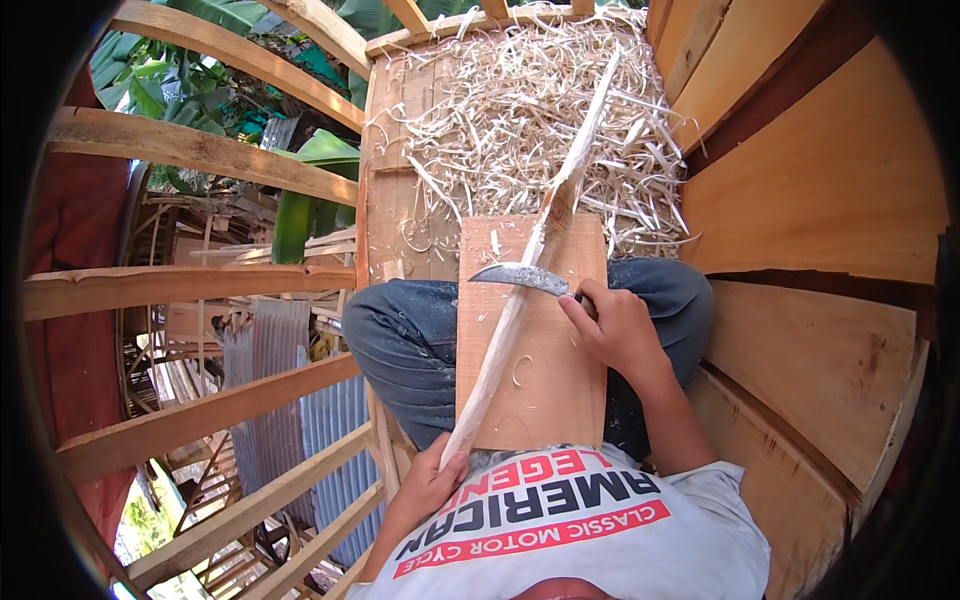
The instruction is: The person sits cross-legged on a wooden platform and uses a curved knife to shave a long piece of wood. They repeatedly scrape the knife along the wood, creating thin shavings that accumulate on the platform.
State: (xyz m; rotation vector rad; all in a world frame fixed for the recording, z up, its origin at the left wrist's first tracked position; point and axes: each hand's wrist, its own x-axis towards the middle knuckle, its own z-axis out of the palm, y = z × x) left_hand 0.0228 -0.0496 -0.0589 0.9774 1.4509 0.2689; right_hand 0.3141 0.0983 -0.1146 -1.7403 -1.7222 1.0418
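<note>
A long, pale, partly whittled wooden stick [503, 345] slants across a flat board [545, 400] that lies on my crossed legs. My left hand [432, 485] is closed round the stick's near end, close to my shirt. In my right hand [617, 325] is the handle of a knife with a curved blade [518, 277]. The blade crosses over the stick near its middle, its tip pointing left; whether its edge bites the wood I cannot tell. Just beyond the blade, the stick shows a browner, rougher stretch. A few thin shavings lie on the board.
A thick heap of curled wood shavings [540, 120] covers much of the plank floor [400, 220] ahead. Wooden rails [210, 285] with gaps run along my left, with corrugated metal sheets [270, 370] and banana leaves [320, 180] outside. Plank walling [820, 190] stands close on my right.
</note>
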